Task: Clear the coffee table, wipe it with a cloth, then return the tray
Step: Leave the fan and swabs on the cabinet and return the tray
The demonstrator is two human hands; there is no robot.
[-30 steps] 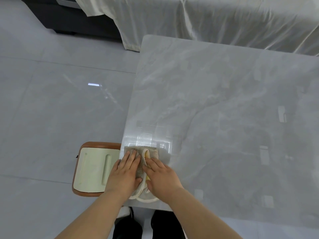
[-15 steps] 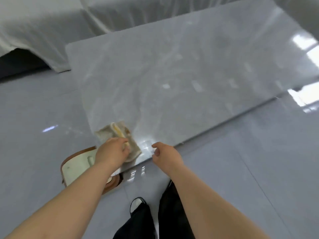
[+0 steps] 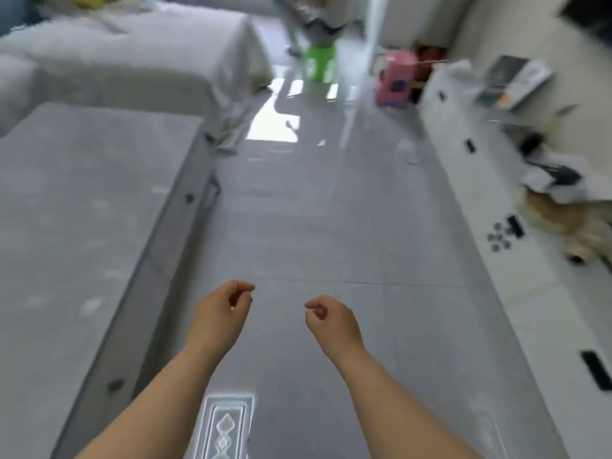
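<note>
Holding the left hand (image 3: 220, 314) and the right hand (image 3: 332, 321) out low over the floor (image 3: 314, 226), a little apart, each with fingers loosely curled and relaxed, gripping nothing. Standing just right of the table (image 3: 82, 210), facing along its long edge toward the far end of the room, with the tabletop filling the left side of the view.

Finding neither cloth nor tray anywhere in view, so being unable to say where either lies. Judging from the free hands and a gaze directed off the table that the step in hand is probably going for the tray to return it, while not ruling out more wiping, given the cloth being out of sight.

Needing next to locate the tray, take it by opposite edges with both hands, keep it level, and set it flat on the table well in from the edge.

Looking farther off: a sheeted sofa (image 3: 132, 67) at the far left beyond the table, a green stool (image 3: 318, 62) at the far end of the floor, a pink box (image 3: 395, 82) right of it, and a low white cabinet (image 3: 496, 260) running along the right side with clutter on top.

Making out no brand, label or writing anywhere, with blur smearing every surface.
</note>
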